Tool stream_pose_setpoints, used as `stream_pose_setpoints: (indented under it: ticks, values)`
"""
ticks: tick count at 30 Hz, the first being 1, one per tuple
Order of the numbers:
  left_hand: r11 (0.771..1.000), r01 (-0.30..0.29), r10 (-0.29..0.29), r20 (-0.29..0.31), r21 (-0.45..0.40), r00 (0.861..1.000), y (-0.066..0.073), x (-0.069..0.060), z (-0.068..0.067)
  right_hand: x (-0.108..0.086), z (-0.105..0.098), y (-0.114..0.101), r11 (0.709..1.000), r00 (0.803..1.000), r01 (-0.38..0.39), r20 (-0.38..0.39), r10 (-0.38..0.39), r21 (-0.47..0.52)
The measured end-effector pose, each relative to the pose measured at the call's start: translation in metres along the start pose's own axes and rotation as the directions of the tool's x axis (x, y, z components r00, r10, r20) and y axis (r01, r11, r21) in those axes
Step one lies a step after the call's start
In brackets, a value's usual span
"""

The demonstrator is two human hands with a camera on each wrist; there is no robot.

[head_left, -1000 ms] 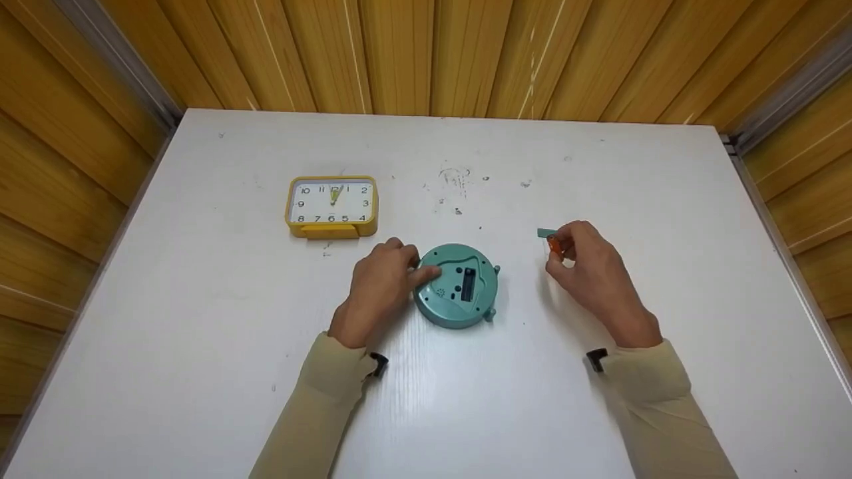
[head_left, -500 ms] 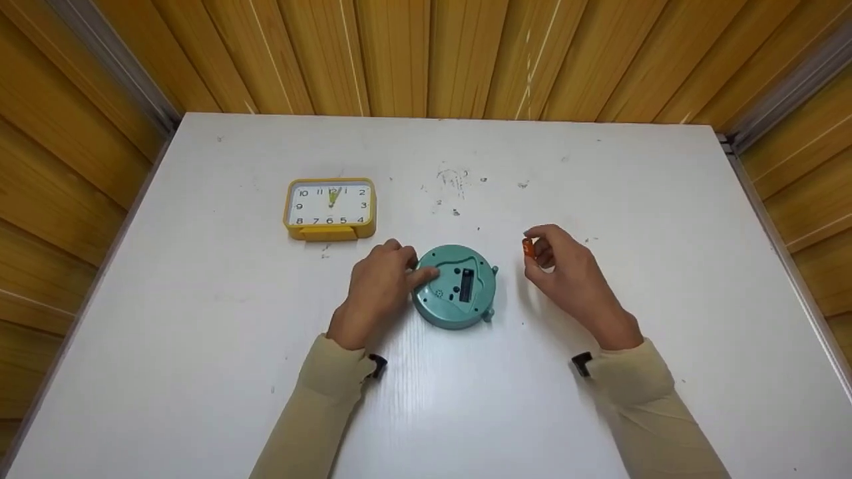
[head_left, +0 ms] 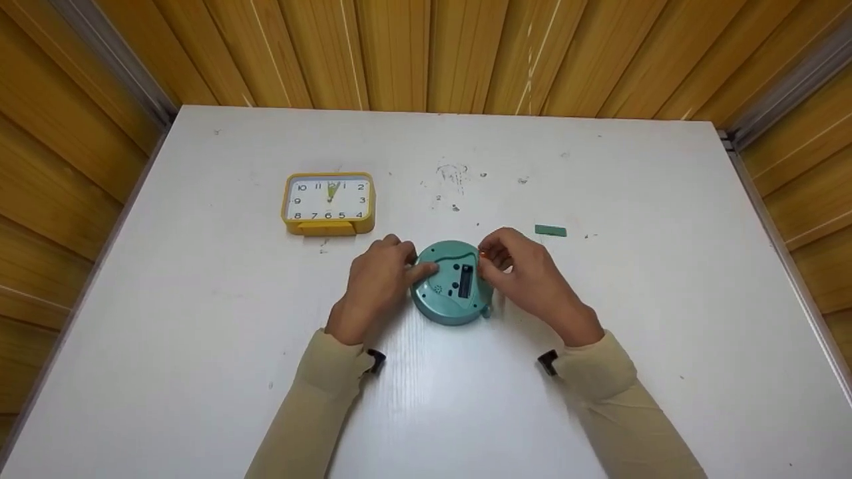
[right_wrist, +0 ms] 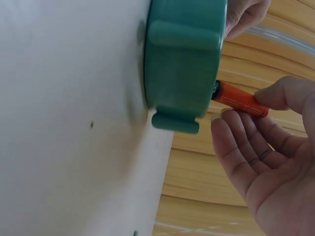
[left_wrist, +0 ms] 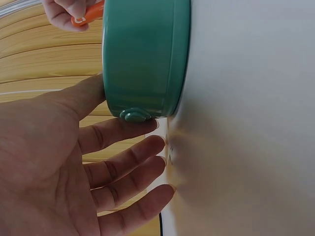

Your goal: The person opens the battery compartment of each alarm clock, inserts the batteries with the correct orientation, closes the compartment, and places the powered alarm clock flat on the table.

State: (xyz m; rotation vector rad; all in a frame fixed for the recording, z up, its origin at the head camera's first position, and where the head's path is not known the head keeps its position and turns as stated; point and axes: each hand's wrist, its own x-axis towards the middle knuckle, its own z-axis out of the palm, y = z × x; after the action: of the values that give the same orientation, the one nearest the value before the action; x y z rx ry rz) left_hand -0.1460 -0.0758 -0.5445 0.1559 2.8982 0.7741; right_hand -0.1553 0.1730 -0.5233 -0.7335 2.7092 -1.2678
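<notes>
A round teal clock (head_left: 439, 309) lies face down on the white table, its dark rectangular battery slot (head_left: 465, 282) uncovered. My left hand (head_left: 374, 286) grips its left rim, thumb on the back and index finger against the side, while the other fingers reach to the tabletop in the left wrist view. Over the clock's right part is my right hand (head_left: 536, 276), pinching an orange battery (right_wrist: 241, 101) between thumb and fingers. The battery slants, its dark end close to the clock's back; whether it touches is unclear. A small green battery cover (head_left: 550, 231) rests right of the clock.
A yellow rectangular clock (head_left: 329, 201) stands face up at the back left of the white table (head_left: 200, 279). Wood-patterned panels (head_left: 459, 53) rise behind the far edge and along both sides.
My right hand has let go of the green cover on the table and travelled left with the battery to the teal clock. The left hand keeps its place on the rim.
</notes>
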Motion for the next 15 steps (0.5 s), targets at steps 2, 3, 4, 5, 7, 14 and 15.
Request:
stream_pose_setpoints:
  ticks: [2,3,4,5,7,14,15]
  values:
    - [1.0,0.0,0.0,0.001,-0.001,1.0,0.0,0.0,0.0,0.001,0.003,-0.003,1.0,1.0,0.006,0.006,-0.006,0.017]
    - [1.0,-0.002,0.002,0.0,0.0,1.0,-0.001,0.001,0.0,0.002,0.004,-0.004,1.0,1.0,0.013,0.005,-0.013,0.026]
    - [1.0,-0.002,0.002,-0.001,0.001,1.0,-0.001,0.001,0.0,0.003,0.005,-0.006,0.999,1.0,0.021,0.004,-0.021,0.034]
    - [1.0,-0.003,0.003,-0.002,0.001,1.0,-0.001,0.0,0.0,0.003,0.006,-0.007,0.999,1.0,0.029,0.002,-0.029,0.042]
    - [1.0,-0.004,0.004,-0.003,0.002,1.0,0.0,0.0,0.0,0.005,0.007,-0.011,0.998,0.999,0.041,-0.002,-0.041,0.055]
    - [1.0,-0.007,0.007,0.001,0.006,1.0,0.0,0.0,0.0,0.008,0.009,-0.017,0.996,1.0,0.027,0.006,-0.028,0.084]
    - [1.0,-0.006,0.006,0.003,0.008,1.0,0.0,0.001,0.0,0.008,0.009,-0.016,0.996,1.0,0.026,0.005,-0.026,0.084]
